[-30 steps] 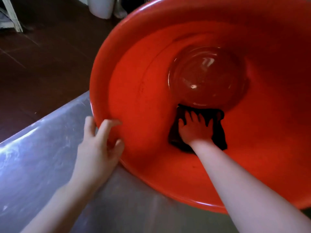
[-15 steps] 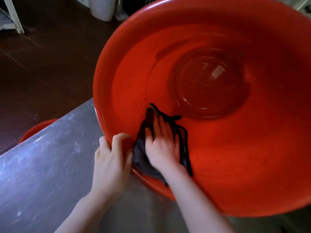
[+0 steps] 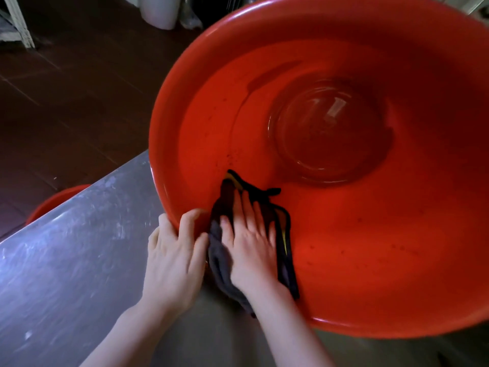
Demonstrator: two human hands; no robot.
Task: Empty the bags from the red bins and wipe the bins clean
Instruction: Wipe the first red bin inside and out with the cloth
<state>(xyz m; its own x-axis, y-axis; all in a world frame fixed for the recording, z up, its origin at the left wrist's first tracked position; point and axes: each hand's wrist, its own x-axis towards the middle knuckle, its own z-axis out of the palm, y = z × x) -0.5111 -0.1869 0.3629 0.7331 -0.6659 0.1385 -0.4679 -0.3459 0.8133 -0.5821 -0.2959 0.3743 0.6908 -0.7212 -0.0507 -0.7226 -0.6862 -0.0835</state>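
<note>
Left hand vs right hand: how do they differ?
The left hand curls over the red bin at its rim, gripping it; the right hand lies flat inside, fingers straight. The right hand presses the dark cloth on the wall; the left hand holds only the rim. Both are at the bin's near edge.

red bin (image 3: 344, 274) on steel table (image 3: 66, 260)

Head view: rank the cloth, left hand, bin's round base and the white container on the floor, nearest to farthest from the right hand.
From the right hand:
1. cloth: pressed flat under it.
2. left hand: just to its left, gripping the bin rim.
3. base: up and right, deeper inside the bin.
4. white container: on the floor beyond the bin.
</note>
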